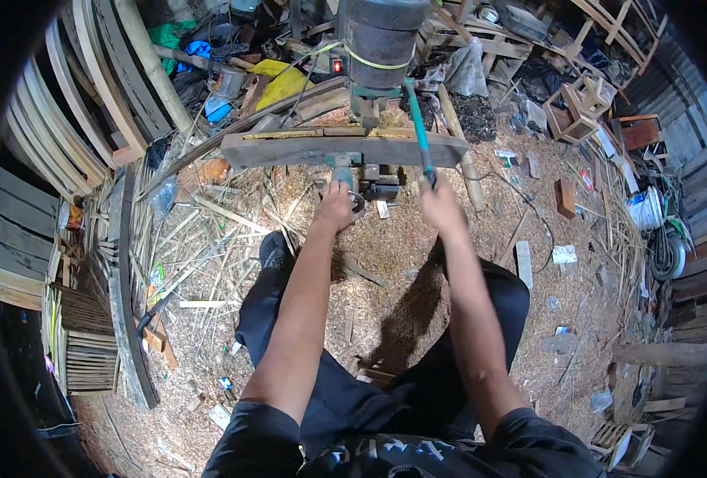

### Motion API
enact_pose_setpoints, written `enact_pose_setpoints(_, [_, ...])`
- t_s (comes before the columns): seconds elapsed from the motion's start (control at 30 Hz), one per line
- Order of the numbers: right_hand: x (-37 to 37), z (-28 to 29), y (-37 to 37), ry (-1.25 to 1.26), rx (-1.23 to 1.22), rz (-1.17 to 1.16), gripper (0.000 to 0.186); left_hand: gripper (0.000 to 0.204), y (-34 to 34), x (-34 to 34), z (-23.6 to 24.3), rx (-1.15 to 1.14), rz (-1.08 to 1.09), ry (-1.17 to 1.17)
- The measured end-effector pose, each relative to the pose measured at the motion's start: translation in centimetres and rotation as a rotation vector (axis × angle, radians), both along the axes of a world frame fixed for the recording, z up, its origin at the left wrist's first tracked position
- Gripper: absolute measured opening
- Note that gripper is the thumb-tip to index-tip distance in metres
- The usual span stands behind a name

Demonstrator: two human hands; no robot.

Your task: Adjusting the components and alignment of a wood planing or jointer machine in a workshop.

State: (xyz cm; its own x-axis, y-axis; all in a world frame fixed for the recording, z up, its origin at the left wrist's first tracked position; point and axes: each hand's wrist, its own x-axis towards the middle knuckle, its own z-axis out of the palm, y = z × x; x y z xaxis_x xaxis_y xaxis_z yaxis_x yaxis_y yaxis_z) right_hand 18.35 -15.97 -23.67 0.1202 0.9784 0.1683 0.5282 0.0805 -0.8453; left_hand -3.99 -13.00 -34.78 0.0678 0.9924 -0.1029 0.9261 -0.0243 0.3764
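Observation:
A drill-press-like machine with a dark cylindrical motor housing (379,60) stands in front of me. A long green lever (416,123) comes down from its right side, and my right hand (441,205) is closed around the dark lower end. Under the machine's head, a wooden plank (306,151) lies crosswise, with wood shavings along its top. My left hand (337,206) is closed on a greenish clamp handle (342,173) at the plank's near face. A dark round handwheel (357,202) sits beside that hand, partly covered by it.
Wood shavings and thin offcuts cover the floor (481,319). Curved wooden slats (90,72) lean at the left, near a long board (126,303). A round pole (461,151) lies right of the machine; a brown wood block (565,198) and a white bucket (647,209) are farther right.

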Motion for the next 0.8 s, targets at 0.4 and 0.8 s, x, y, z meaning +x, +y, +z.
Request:
enact_pose_setpoints(0.4, [1.3, 21.1, 5.8, 0.014, -0.467, 0.071, 0.017, 0.035, -0.3, 0.2, -0.6, 0.154, -0.045, -0.019])
enact_pose_setpoints(0.8, [1.0, 2.8, 1.0, -0.367, 0.093, 0.013, 0.028, 0.037, -0.2, -0.4, -0.1, 0.096, -0.062, 0.013])
